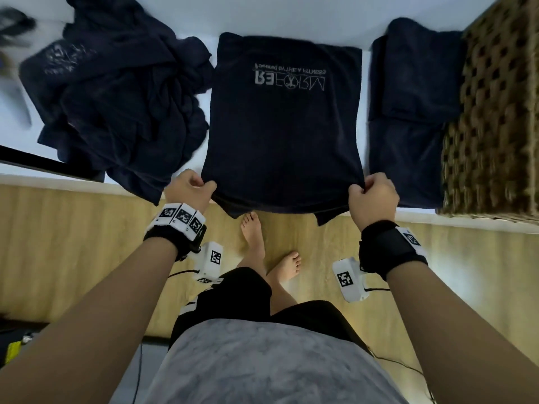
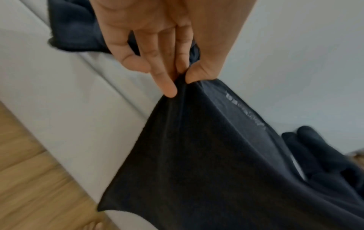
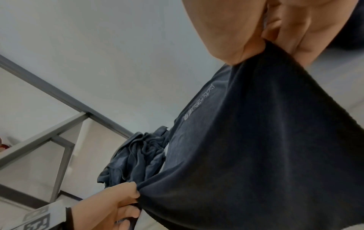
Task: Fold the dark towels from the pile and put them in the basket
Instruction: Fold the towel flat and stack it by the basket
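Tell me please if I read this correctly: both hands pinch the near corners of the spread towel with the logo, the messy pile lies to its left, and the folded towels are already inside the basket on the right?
One detail is wrong. The folded towels lie on the table beside the basket, not inside it, as the head view shows. The rest holds: left hand and right hand pinch the near corners of the spread towel, with the pile to its left.

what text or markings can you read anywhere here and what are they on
"REFORM": big upside-down print on the spread towel that the left hand and right hand pinch.
Small line beside it: too blurred to read surely.
Print on the pile: blurred, unreadable.
Wrist bands: square code markers, no words.
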{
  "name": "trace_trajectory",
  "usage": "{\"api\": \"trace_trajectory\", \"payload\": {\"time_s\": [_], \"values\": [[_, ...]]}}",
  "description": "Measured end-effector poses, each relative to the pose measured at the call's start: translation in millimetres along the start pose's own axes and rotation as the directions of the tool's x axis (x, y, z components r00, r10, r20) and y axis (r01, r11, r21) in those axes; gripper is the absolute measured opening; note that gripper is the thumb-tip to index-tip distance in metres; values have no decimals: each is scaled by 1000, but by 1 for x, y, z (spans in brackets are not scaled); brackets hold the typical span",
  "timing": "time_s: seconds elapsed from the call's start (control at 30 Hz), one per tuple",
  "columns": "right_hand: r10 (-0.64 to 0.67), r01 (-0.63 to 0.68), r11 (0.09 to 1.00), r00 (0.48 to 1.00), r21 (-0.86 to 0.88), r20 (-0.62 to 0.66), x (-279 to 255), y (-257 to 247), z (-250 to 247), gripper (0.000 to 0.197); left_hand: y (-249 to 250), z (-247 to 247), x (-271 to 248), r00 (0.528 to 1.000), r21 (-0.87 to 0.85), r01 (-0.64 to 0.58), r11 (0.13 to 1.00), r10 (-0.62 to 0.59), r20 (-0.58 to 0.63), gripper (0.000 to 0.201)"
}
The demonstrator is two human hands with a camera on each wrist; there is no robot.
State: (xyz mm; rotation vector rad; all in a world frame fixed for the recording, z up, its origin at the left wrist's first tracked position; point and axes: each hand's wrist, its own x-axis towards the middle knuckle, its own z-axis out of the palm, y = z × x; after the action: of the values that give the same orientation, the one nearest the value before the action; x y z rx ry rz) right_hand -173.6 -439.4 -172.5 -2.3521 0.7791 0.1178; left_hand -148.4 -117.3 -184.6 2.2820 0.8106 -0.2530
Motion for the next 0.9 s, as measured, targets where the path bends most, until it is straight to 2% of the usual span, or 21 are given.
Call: {"api": "trace_trajectory", "payload": {"time_s": [0.13, 0.23, 0.33, 0.47, 0.6, 0.73, 0.83, 0.9], "values": [[-60, 69, 989, 996, 129, -69, 15, -15, -18, 25, 32, -24, 15, 999, -37, -35, 999, 35, -9, 15], [-107, 135, 975, 982, 177, -155, 33, -31, -30, 23, 56, -40, 34, 995, -153, -93, 984, 95, 8, 17], [-131, 174, 961, 971, 216, -201, 56, -49, -39, 19, 76, -49, 53, 988, -239, -154, 959, 150, -37, 11], [-129, 157, 971, 978, 179, -162, 90, -68, -43, 17, 96, -45, 77, 990, -416, -131, 900, 140, -10, 7], [-74, 85, 985, 994, 148, -77, 116, -77, -36, 26, 101, -29, 102, 986, -496, -57, 866, 127, 109, 19], [-72, 70, 997, 989, 22, 129, 115, -73, -26, 34, 91, -12, 109, 972, -366, -63, 928, 141, 190, 33], [-84, 85, 996, 983, 0, 164, 96, -66, -19, 30, 75, -12, 95, 968, -131, -187, 974, 205, 147, 30], [-72, 69, 997, 974, 21, 213, 78, -59, -13, 20, 61, -14, 79, 962, -80, -223, 971, 233, 140, 22]]}}
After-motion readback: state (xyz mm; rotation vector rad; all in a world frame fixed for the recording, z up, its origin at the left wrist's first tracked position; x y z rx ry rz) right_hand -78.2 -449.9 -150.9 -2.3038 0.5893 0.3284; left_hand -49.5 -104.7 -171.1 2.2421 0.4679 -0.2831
